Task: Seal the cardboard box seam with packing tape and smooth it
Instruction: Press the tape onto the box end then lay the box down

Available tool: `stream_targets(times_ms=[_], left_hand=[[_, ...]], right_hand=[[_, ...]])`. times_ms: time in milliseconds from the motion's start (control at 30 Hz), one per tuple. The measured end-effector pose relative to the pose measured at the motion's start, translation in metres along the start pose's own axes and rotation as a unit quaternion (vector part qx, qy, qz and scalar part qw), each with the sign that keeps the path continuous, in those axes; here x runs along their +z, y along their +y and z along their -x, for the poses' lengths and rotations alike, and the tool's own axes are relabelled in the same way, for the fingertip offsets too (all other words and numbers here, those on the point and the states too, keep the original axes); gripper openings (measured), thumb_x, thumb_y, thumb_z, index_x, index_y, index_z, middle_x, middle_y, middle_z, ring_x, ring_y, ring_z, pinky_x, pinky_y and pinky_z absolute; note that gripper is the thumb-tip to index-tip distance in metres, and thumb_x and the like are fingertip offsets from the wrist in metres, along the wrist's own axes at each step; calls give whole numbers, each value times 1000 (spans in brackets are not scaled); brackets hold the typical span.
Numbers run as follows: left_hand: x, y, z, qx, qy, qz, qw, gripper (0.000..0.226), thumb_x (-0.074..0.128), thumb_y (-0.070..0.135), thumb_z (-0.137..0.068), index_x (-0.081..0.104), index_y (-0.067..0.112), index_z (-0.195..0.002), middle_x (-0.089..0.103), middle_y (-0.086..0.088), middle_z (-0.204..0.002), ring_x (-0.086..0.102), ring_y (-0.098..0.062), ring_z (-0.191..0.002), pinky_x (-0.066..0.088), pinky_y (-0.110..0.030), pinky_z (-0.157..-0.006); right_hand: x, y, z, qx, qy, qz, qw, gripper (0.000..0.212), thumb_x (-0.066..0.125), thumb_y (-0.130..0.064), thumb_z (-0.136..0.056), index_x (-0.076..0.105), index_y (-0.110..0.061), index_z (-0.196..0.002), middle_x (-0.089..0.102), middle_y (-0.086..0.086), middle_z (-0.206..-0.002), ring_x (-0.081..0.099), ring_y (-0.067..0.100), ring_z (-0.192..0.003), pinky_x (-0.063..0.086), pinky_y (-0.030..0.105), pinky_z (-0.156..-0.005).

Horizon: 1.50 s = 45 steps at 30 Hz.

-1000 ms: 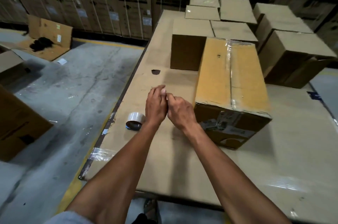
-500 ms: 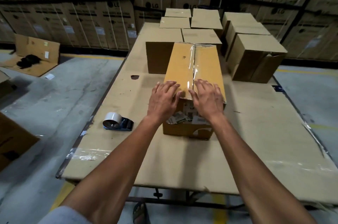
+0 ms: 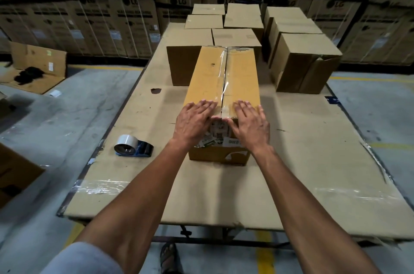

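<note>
A long yellow-brown cardboard box lies lengthwise on the table, with a strip of clear packing tape along its top centre seam. My left hand lies flat on the box's near top edge, left of the seam, fingers spread. My right hand lies flat on the other side of the seam, thumb over the near end face. Neither hand holds anything. The tape dispenser with its white roll rests on the table to the left of the box.
The table is covered with flat cardboard. Several closed brown boxes stand behind and to the right of the long box. Stacked cartons line the back wall. A flattened carton lies on the floor at left.
A second ago both hands were together left of the box, near the dispenser. They moved onto the box's near top edge, and now sit wider apart on either side of the seam.
</note>
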<state>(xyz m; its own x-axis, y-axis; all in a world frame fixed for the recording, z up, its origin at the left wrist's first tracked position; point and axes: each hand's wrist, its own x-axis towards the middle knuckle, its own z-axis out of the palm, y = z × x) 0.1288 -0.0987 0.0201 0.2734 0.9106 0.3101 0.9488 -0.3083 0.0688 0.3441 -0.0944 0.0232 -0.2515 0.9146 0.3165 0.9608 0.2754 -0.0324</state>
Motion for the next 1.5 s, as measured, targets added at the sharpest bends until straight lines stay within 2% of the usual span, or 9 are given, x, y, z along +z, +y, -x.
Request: stream_targets(times_ms=[167,433,633,800,967,1033,1133,1267,1500], left_hand=[[13,-9,2,54,38,-18,998,53,37,52,-111,36,40,-163,46,0,-166,41,-27,-155,35,-49,-120],[15,-17,7,88,45,-34,995,82,60,63,-99,25,38,-168,36,1,-172,32,-27,-160,33,-49,-124],[11,-7,4,46,47,-5,998,54,41,58,-109,43,41,-160,48,2,-165,40,-28,-156,35,-49,-120],[15,-9,5,60,69,-14,996,63,58,61,-102,44,39,-159,50,2,-164,43,-27,-154,37,-49,-118],[12,-11,8,74,53,-38,995,85,69,63,-93,32,39,-166,39,2,-171,36,-27,-158,35,-49,-120],[12,-10,9,67,59,-32,995,77,59,69,-98,35,40,-164,38,3,-171,35,-26,-158,34,-49,-121],[10,-4,7,36,69,-7,997,59,41,67,-106,46,42,-159,41,4,-169,37,-24,-157,33,-47,-121],[16,-3,6,29,90,-9,995,51,49,58,-107,53,39,-154,50,2,-163,44,-26,-153,36,-47,-117],[13,-10,8,68,60,-44,995,83,72,60,-92,40,33,-163,41,2,-170,35,-27,-158,34,-49,-120]], right_hand=[[6,2,1,1,23,12,1000,91,22,-80,-98,34,-16,-161,41,10,-164,41,26,-151,29,55,-124],[9,2,2,-18,17,30,999,110,61,-80,-81,28,-16,-164,36,14,-166,40,29,-151,30,55,-124],[5,-2,0,15,28,0,1000,87,21,-80,-98,38,-22,-160,37,8,-166,39,25,-152,27,54,-126],[9,2,1,-7,34,21,999,95,38,-83,-89,40,-19,-158,42,11,-163,43,26,-149,36,55,-121],[8,1,1,-12,20,33,999,112,66,-81,-77,26,-23,-164,40,11,-164,43,28,-150,35,54,-122],[9,3,2,-18,24,35,999,114,66,-82,-76,23,-25,-165,40,11,-165,42,28,-150,34,54,-122],[8,4,2,-21,36,28,999,97,44,-84,-87,23,-29,-165,39,11,-165,43,28,-150,35,55,-122],[9,2,2,-22,34,37,998,86,29,-80,-90,24,-36,-164,39,13,-165,42,31,-150,34,57,-121],[12,5,2,-50,19,63,997,105,64,-79,-79,16,-40,-164,37,13,-165,40,34,-150,30,63,-121]])
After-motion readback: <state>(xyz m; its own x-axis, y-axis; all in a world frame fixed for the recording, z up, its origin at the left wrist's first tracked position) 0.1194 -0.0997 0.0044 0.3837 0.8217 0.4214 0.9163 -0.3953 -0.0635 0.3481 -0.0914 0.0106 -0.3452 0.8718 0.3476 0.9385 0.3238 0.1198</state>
